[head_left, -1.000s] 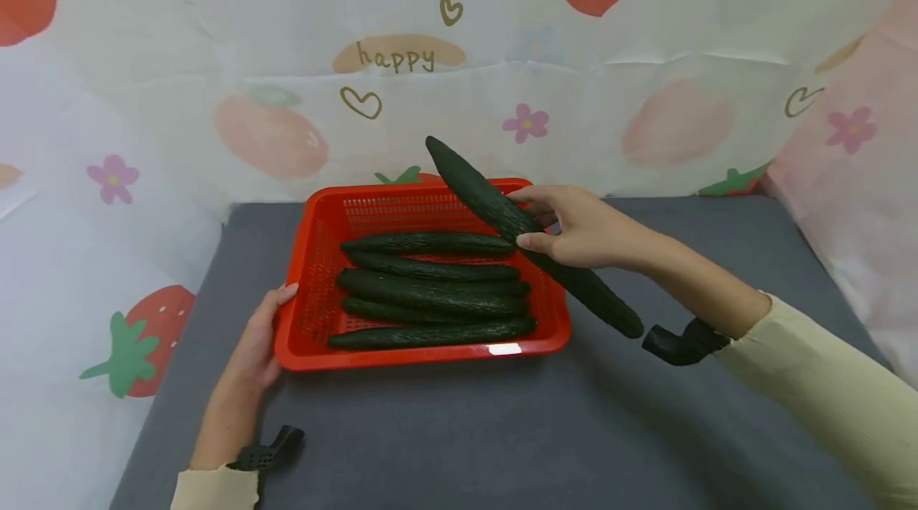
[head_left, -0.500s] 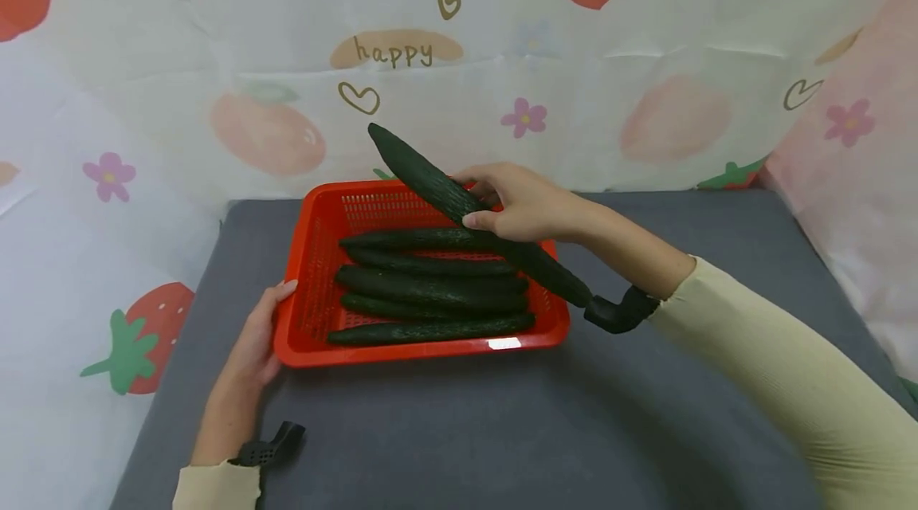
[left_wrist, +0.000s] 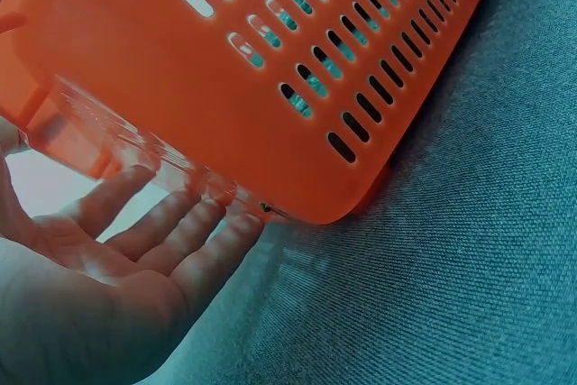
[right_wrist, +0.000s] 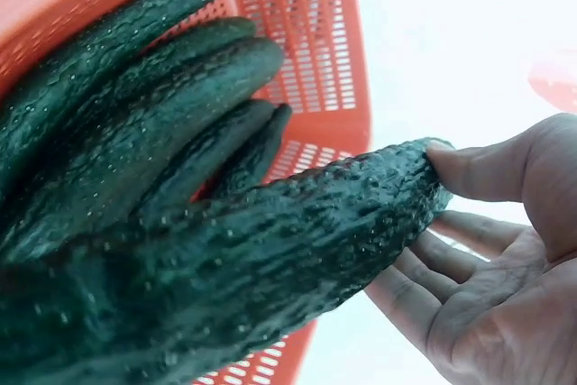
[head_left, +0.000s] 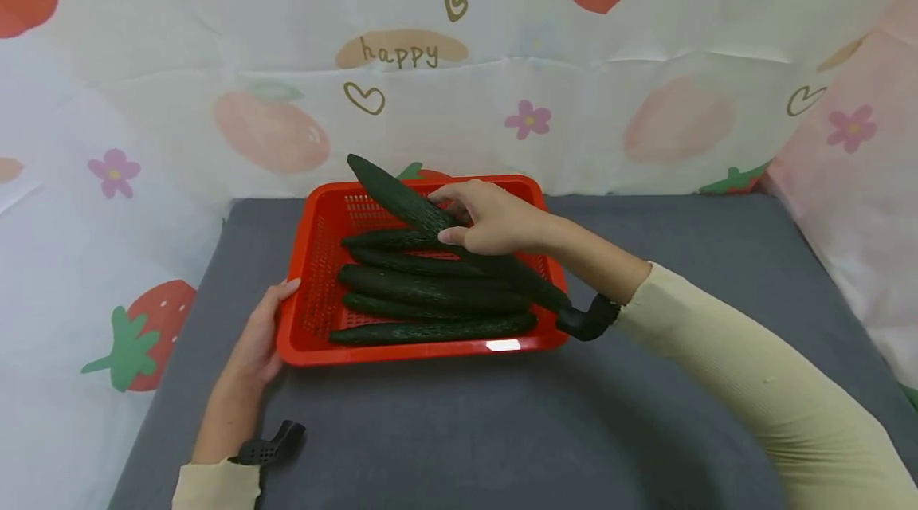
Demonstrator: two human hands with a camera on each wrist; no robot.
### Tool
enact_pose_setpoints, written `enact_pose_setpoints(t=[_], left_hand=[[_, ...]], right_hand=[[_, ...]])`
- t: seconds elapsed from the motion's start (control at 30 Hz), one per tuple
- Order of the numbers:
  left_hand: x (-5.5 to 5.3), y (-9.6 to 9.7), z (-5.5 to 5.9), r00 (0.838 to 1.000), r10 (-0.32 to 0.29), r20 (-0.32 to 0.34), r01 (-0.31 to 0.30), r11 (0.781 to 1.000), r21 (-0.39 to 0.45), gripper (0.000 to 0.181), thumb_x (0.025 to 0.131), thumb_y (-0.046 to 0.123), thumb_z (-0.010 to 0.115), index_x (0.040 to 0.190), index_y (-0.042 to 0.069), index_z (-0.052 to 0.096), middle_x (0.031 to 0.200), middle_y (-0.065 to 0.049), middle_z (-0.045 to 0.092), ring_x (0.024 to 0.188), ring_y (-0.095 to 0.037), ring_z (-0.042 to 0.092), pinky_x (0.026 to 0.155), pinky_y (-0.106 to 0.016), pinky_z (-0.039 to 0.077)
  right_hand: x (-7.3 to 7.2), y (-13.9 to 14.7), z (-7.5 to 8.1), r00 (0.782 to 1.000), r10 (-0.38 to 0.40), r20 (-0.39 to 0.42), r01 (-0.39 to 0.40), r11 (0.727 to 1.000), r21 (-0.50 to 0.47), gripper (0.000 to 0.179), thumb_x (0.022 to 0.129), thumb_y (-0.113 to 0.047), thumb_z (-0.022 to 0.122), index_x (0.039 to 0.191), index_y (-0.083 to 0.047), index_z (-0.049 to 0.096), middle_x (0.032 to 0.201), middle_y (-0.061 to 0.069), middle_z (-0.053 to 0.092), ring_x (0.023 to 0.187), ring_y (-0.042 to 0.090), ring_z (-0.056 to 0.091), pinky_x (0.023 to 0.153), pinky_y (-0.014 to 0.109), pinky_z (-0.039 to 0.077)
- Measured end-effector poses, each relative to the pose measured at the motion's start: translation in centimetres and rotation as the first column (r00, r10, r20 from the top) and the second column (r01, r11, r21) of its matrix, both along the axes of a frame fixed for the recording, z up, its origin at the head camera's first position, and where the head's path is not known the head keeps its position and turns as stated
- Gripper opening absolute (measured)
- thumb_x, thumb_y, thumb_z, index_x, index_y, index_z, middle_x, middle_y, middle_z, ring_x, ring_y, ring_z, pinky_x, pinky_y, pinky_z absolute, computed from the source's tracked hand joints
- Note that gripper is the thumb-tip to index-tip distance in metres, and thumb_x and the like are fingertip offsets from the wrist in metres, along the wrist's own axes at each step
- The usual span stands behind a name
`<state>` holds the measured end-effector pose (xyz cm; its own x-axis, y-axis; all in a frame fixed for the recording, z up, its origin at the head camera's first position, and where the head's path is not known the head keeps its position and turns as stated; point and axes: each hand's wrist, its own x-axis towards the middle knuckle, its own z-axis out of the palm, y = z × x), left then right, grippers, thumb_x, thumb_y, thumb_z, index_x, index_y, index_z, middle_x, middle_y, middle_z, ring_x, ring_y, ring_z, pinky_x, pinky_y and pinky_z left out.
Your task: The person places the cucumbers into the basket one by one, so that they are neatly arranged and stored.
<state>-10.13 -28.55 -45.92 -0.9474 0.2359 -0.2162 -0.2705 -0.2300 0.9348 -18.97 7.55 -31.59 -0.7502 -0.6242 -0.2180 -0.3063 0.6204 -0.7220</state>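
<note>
My right hand [head_left: 495,219] pinches a long dark green cucumber [head_left: 390,193] between thumb and fingers. It is held at a slant over the red plastic basket [head_left: 423,352], its far end raised toward the upper left. Below it, several more cucumbers [head_left: 430,287] lie side by side in the basket. The right wrist view shows the bumpy skin of the held cucumber [right_wrist: 270,250] up close. My left hand [head_left: 261,327] holds the basket's left side, thumb over the rim. In the left wrist view its fingers [left_wrist: 212,259] lie against the outer wall.
The basket stands on a grey cloth-covered table [head_left: 430,430], near its back edge. Behind hangs a pale curtain [head_left: 574,80] printed with strawberries, flowers and hearts. A black wrist camera mount [head_left: 588,319] sits close to the held cucumber's lower end.
My right hand has carried the cucumber leftward over the basket, and in the last half second lowered it toward the others. The left hand has stayed at the basket's left side.
</note>
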Motion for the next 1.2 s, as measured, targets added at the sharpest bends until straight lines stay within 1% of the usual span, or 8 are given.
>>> enact_pose_setpoints(t=[0.2,0.3,0.37,0.57,0.63,0.73,0.9,1.2], left_hand=[[0.0,0.0,0.0,1.000,-0.010,-0.007,0.010,1.000,0.017,0.026,0.115,0.038,0.038,0.135,0.023,0.046,0.114,0.011,0.068,0.096,-0.003,0.069,0.084,-0.021,0.061],[0.0,-0.1,0.1,1.000,-0.006,-0.003,0.006,1.000,0.024,0.026,0.114,0.038,0.039,0.136,0.024,0.045,0.114,0.012,0.067,0.097,-0.002,0.069,0.084,-0.021,0.061],[0.0,-0.1,0.2,1.000,-0.001,-0.002,0.001,1.000,0.024,0.026,0.114,0.038,0.039,0.136,0.024,0.046,0.114,0.012,0.067,0.097,-0.002,0.068,0.084,-0.020,0.060],[-0.1,0.0,0.3,1.000,0.005,-0.001,-0.005,1.000,0.029,0.025,0.114,0.037,0.038,0.133,0.023,0.046,0.113,0.012,0.068,0.096,-0.002,0.068,0.084,-0.020,0.060],[-0.1,0.1,0.3,1.000,0.004,0.002,-0.004,1.000,0.017,0.024,0.114,0.037,0.039,0.133,0.023,0.045,0.113,0.012,0.068,0.096,-0.002,0.068,0.084,-0.020,0.060],[-0.2,0.3,0.3,1.000,0.007,0.014,-0.007,1.000,-0.011,0.025,0.114,0.039,0.039,0.133,0.024,0.045,0.114,0.013,0.069,0.097,-0.002,0.069,0.084,-0.021,0.060],[-0.3,0.4,0.3,1.000,0.007,0.013,-0.007,1.000,-0.017,0.025,0.114,0.038,0.039,0.133,0.023,0.045,0.113,0.012,0.068,0.096,-0.002,0.068,0.084,-0.020,0.061],[0.0,0.0,0.0,1.000,0.017,0.013,-0.017,0.999,-0.027,0.025,0.114,0.039,0.039,0.132,0.023,0.045,0.112,0.012,0.069,0.094,-0.002,0.069,0.083,-0.021,0.061]], right_hand=[[-0.1,-0.9,0.2,0.999,0.006,0.037,-0.005,0.999,-0.037,0.059,0.105,-0.019,0.066,0.160,-0.012,0.044,0.145,0.012,0.066,0.128,0.027,0.065,0.112,0.047,0.053],[-0.3,-1.4,0.0,0.998,0.015,0.054,-0.013,0.999,-0.034,0.060,0.105,-0.018,0.066,0.160,-0.012,0.043,0.140,0.011,0.068,0.124,0.026,0.067,0.110,0.046,0.055],[-0.4,-1.8,-0.2,0.998,0.023,0.059,-0.022,1.000,-0.017,0.060,0.105,-0.018,0.066,0.160,-0.011,0.043,0.140,0.011,0.068,0.124,0.026,0.067,0.110,0.046,0.055],[-0.7,-2.6,-0.7,0.997,0.028,0.079,-0.031,0.999,0.038,0.059,0.105,-0.017,0.064,0.159,-0.008,0.043,0.155,0.013,0.058,0.141,0.029,0.059,0.116,0.047,0.052],[-0.7,-2.6,-0.7,0.997,0.018,0.074,-0.022,0.998,0.060,0.059,0.106,-0.018,0.063,0.159,-0.007,0.042,0.159,0.015,0.054,0.146,0.030,0.055,0.118,0.048,0.050],[-0.6,-2.3,-1.0,0.999,0.016,0.028,-0.018,0.997,0.078,0.059,0.106,-0.021,0.062,0.159,-0.006,0.042,0.162,0.014,0.051,0.148,0.032,0.052,0.121,0.049,0.047],[-0.1,-1.3,-1.3,0.998,0.035,-0.045,-0.032,0.997,0.067,0.057,0.106,-0.026,0.062,0.158,-0.008,0.045,0.163,0.010,0.050,0.146,0.031,0.055,0.122,0.049,0.046],[0.5,0.4,-1.9,1.000,0.018,-0.025,-0.017,0.998,0.063,0.054,0.106,-0.028,0.063,0.154,-0.008,0.050,0.161,0.011,0.051,0.145,0.033,0.057,0.121,0.053,0.045]])
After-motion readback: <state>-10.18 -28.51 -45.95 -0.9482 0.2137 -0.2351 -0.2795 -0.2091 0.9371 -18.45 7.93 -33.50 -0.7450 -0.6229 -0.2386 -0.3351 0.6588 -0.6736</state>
